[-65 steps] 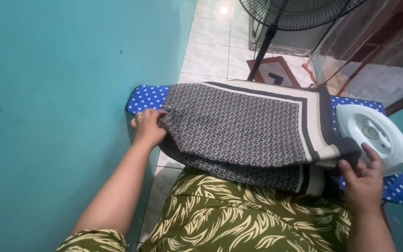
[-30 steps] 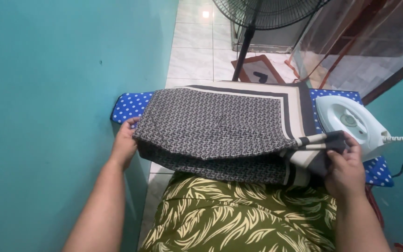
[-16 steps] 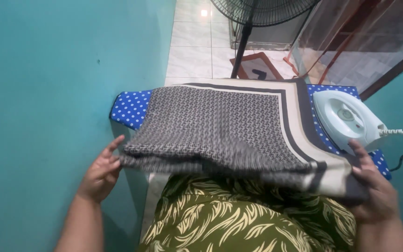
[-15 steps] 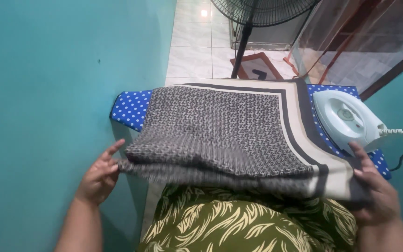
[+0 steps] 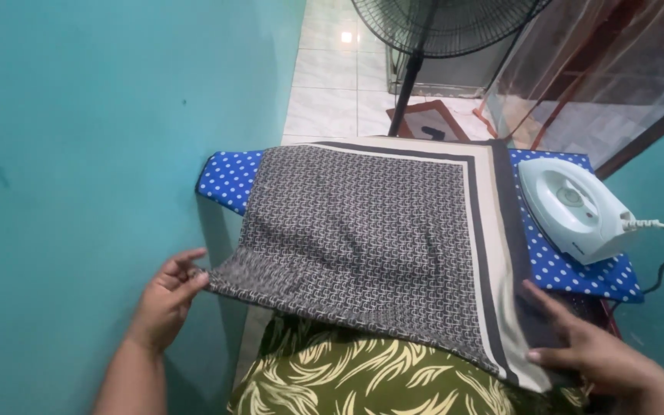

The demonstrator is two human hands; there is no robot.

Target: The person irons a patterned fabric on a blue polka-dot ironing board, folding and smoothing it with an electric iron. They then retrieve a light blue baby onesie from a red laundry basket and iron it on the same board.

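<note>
Head view: hands apparently pinch patterned cloth.

My left hand pinches the patterned cloth's near corner; my right hand grips the striped edge (white iron rests nearby) over the polka-dot board.

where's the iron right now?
In the head view, the iron sits at the right end of the polka-dot board, just right of the patterned cloth and beyond the right hand.
</note>
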